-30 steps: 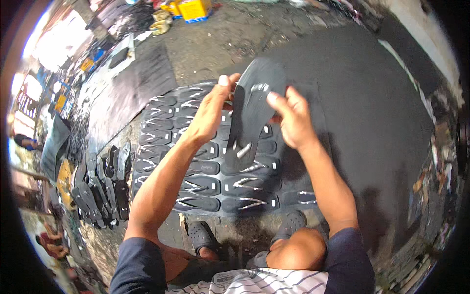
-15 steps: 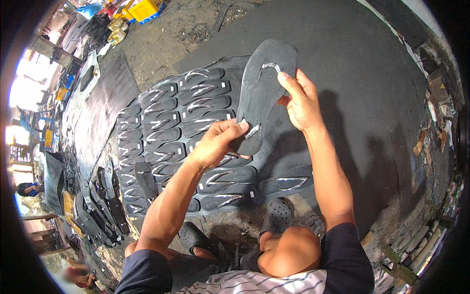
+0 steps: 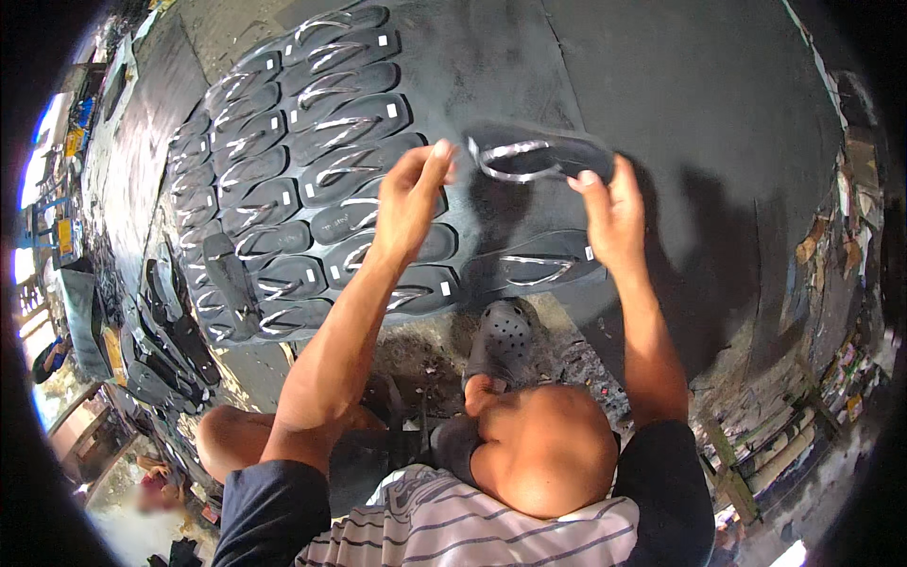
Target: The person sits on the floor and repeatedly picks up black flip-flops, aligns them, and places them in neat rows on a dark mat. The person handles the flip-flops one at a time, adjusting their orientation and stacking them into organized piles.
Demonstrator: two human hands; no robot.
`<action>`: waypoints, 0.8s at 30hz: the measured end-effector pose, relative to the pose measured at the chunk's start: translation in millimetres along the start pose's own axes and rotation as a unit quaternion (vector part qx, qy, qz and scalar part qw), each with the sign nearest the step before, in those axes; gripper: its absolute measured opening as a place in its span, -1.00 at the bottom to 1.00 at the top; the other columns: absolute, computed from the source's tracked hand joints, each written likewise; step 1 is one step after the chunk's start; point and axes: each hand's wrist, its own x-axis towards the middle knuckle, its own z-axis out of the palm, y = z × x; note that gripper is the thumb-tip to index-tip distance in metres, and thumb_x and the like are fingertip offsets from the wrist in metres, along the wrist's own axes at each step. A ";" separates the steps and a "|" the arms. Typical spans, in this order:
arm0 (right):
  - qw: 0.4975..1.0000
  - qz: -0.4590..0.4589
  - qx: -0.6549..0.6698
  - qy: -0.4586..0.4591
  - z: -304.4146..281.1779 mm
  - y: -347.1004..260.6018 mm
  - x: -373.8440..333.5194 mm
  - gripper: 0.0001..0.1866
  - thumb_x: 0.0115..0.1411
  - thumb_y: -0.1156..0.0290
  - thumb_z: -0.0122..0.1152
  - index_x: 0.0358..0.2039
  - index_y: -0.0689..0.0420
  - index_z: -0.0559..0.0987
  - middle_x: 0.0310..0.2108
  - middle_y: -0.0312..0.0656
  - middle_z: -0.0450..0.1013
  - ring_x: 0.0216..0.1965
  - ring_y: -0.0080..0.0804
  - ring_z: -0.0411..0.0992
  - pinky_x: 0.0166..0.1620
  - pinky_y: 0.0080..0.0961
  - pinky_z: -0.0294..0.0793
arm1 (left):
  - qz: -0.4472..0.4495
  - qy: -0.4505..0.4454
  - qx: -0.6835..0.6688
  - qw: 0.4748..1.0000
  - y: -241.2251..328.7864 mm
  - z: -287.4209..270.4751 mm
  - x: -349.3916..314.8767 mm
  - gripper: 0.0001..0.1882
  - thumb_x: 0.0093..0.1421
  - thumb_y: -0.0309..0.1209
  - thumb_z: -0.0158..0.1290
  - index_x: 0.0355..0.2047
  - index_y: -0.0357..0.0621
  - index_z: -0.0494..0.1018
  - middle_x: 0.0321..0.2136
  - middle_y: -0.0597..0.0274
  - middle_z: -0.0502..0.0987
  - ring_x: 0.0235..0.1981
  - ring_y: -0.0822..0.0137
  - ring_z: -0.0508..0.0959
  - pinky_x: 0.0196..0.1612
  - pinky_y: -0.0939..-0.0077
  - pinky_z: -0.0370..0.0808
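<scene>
A dark flip-flop [image 3: 576,149] with a silver-edged strap hangs over the black sheet, slightly blurred, its strap side in view. My right hand [image 3: 614,213] grips its right end, thumb in front. Left of it, my left hand [image 3: 408,198] is raised with nothing in it, thumb and fingertips a little apart and not touching the flip-flop. Below the held one, a single flip-flop [image 3: 543,265] lies on the sheet. Rows of similar flip-flops [image 3: 345,128] with small white tags cover the sheet's left part, below and beyond my left hand.
The black sheet [image 3: 680,85] stretches away to the right. A loose sole [image 3: 230,279] lies across the left rows. More dark soles [image 3: 165,321] are heaped on the floor at left. My shoe [image 3: 505,335] stands at the sheet's near edge. Scraps line the right side.
My left hand has let go of the flip-flop and moved apart from it. My right hand has turned the flip-flop from upright to nearly level. The view has shifted, so the rows sit higher.
</scene>
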 end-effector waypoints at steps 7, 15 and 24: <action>0.936 0.250 0.247 0.020 -24.9 81.2 -29.7 -0.39 0.40 0.56 0.01 0.40 -0.08 0.13 -0.14 -0.30 0.37 -0.21 -0.55 0.48 0.00 -0.32 0.65 | -0.136 0.041 -0.033 0.989 -88.3 9.2 -21.6 -0.55 0.29 -0.33 0.23 0.13 -0.25 0.47 -0.15 0.22 0.61 -0.16 0.43 0.54 -0.11 0.50 0.51; 0.936 0.309 0.170 0.015 -33.2 91.2 -27.3 -0.52 0.33 0.58 0.14 0.25 0.10 0.36 0.15 -0.07 0.24 0.03 -0.40 0.40 -0.02 -0.35 0.67 | -0.117 0.039 0.063 0.990 -105.6 2.5 -14.9 -0.58 0.22 -0.34 0.27 0.03 -0.28 0.49 -0.20 0.10 0.65 -0.21 0.38 0.62 -0.08 0.49 0.55; 0.974 0.225 -0.019 -0.030 -34.8 96.7 -25.6 -0.54 0.26 0.56 0.28 0.17 0.13 0.47 -0.06 -0.25 0.46 -0.13 -0.54 0.44 -0.09 -0.52 0.53 | -0.117 0.045 0.231 0.965 -97.6 2.4 -6.5 -0.67 0.17 -0.33 0.31 -0.16 -0.31 0.60 -0.31 0.09 0.71 -0.28 0.38 0.69 -0.17 0.52 0.59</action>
